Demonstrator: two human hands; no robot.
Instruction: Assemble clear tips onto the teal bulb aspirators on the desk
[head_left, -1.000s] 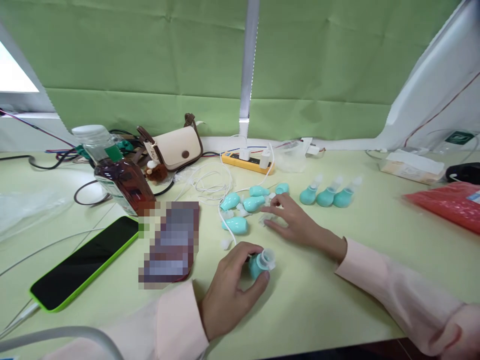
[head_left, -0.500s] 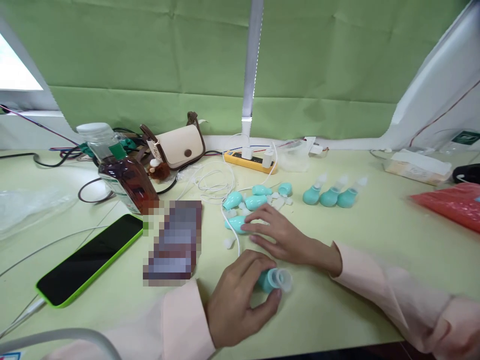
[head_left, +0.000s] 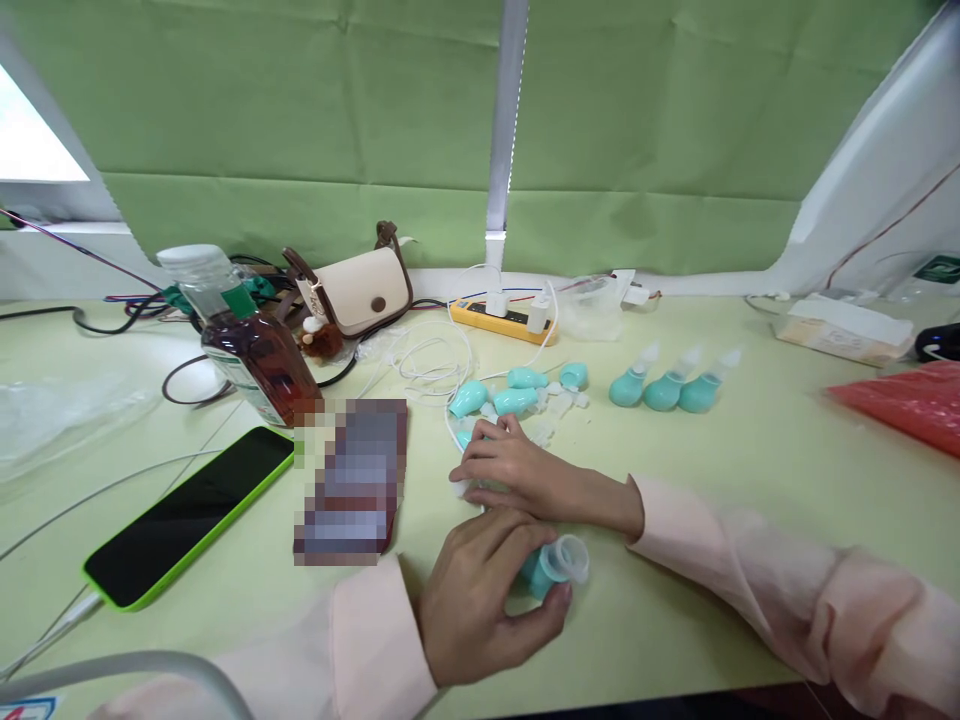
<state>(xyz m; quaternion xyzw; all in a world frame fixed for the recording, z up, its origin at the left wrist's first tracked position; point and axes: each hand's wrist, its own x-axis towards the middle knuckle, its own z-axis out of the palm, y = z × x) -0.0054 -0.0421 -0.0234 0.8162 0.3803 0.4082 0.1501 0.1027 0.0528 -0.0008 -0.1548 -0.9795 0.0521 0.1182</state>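
Leftward beyond the teal bulb [head_left: 538, 575] the left hand [head_left: 480, 600] is gripping, a white piece [head_left: 459, 488] is lying just beside the right hand [head_left: 517, 468], grasp unclear.

From here I count four teal bulbs with clear tops [head_left: 662, 393], three right of centre and one lower down, five plain teal bulbs [head_left: 516, 401] mid-frame, one bottle [head_left: 259, 355] and one handbag [head_left: 364, 290] upper left, one green-edged phone [head_left: 191, 515] lower left
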